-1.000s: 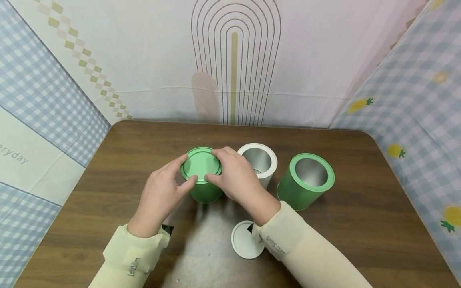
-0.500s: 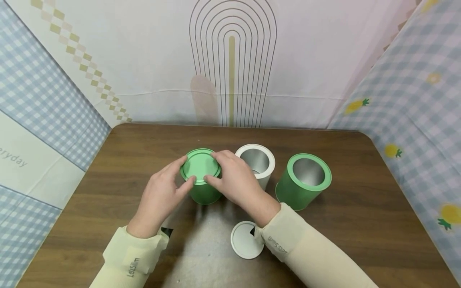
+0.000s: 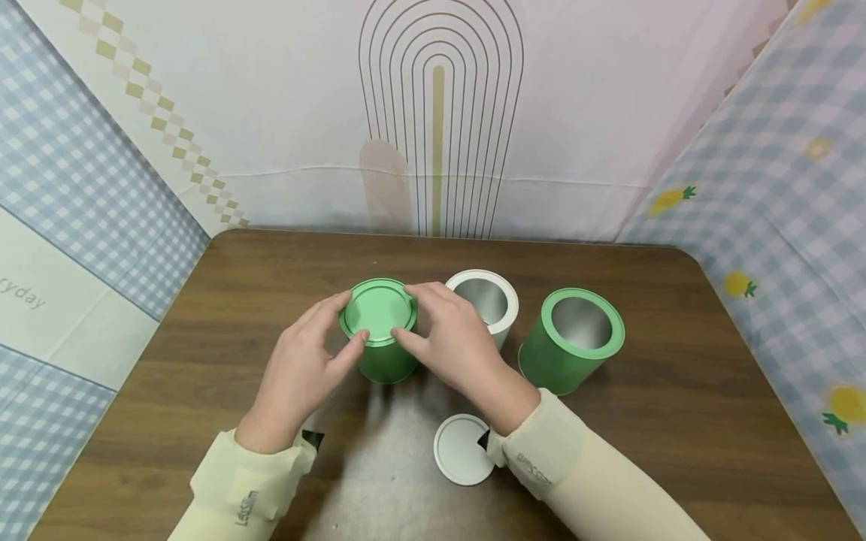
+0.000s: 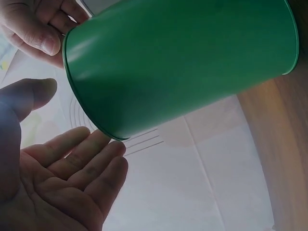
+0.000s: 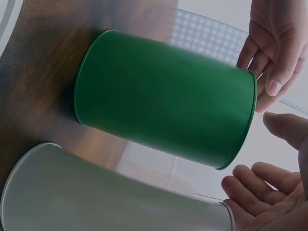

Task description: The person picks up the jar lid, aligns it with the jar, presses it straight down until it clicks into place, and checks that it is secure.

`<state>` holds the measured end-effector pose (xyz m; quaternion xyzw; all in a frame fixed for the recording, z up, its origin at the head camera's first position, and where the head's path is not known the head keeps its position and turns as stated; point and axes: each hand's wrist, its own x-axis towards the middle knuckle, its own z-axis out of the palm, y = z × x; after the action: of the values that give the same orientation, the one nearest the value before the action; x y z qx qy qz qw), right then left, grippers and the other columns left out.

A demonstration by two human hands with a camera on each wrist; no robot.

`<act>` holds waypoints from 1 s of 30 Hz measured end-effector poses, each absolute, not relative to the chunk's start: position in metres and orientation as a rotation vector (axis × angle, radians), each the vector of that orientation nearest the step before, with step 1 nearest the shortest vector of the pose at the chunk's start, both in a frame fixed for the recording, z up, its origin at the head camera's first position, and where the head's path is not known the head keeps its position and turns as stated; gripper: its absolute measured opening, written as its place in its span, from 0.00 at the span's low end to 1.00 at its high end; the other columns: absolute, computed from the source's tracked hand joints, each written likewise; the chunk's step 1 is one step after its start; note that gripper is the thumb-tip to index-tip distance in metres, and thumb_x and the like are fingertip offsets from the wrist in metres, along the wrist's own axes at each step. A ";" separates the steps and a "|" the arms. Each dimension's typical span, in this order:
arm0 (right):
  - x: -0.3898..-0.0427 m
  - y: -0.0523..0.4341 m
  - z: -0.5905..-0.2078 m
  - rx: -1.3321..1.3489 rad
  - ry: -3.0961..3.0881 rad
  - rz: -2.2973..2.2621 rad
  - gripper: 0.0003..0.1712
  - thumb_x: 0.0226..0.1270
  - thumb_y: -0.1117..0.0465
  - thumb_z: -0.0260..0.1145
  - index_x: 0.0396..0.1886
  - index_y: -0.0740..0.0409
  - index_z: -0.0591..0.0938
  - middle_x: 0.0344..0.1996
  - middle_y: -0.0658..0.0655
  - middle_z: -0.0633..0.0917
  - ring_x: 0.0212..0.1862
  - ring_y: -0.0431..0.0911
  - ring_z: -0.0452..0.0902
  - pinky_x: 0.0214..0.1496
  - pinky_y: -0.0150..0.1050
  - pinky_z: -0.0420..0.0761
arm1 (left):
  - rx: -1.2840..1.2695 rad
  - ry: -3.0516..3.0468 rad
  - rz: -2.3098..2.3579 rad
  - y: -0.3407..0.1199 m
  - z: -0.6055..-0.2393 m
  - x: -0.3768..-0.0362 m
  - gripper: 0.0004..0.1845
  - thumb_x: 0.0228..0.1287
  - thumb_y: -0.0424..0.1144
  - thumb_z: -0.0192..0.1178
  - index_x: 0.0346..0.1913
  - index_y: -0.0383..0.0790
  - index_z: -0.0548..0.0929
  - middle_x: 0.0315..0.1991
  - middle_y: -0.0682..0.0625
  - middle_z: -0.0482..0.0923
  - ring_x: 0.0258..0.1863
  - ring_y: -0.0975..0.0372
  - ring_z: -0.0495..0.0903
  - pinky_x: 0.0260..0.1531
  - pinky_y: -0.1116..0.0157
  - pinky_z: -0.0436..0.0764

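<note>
The head view is bright, with pale glare on the table (image 3: 386, 481) in front of the lidded green can (image 3: 380, 319) and soft shadows flanking that glare. Both wrist views are dimmer and hazier, the left showing highlights near the can's top.

On my brown bench (image 3: 676, 451) stand a lidded green can (image 3: 386, 364), a white can (image 3: 485, 299) and an open green can (image 3: 556, 361); nearer me, a white lid (image 3: 461, 451).
</note>
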<state>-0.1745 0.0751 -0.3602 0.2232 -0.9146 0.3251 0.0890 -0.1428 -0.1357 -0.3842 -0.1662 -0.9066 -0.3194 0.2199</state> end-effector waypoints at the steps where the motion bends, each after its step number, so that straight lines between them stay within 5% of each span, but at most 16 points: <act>1: -0.173 0.076 -0.360 0.669 -2.719 0.967 0.30 0.60 0.52 0.76 0.61 0.57 0.81 0.57 0.52 0.83 0.59 0.48 0.80 0.60 0.45 0.80 | -0.471 -2.499 -0.877 -0.135 -0.384 -0.142 0.28 0.63 0.40 0.69 0.63 0.30 0.77 0.59 0.41 0.80 0.57 0.49 0.81 0.53 0.49 0.81; 30: -0.149 0.097 -0.364 0.682 -2.650 0.990 0.32 0.57 0.54 0.78 0.61 0.58 0.81 0.56 0.53 0.84 0.58 0.48 0.80 0.60 0.45 0.80 | -0.603 -2.427 -0.853 -0.116 -0.388 -0.126 0.31 0.55 0.40 0.72 0.62 0.31 0.78 0.59 0.42 0.79 0.58 0.51 0.80 0.56 0.51 0.80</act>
<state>-0.1491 0.0971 -0.3641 0.2328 -0.9046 0.3379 0.1155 -0.1262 -0.1162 -0.3876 -0.2210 -0.8901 -0.3130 0.2469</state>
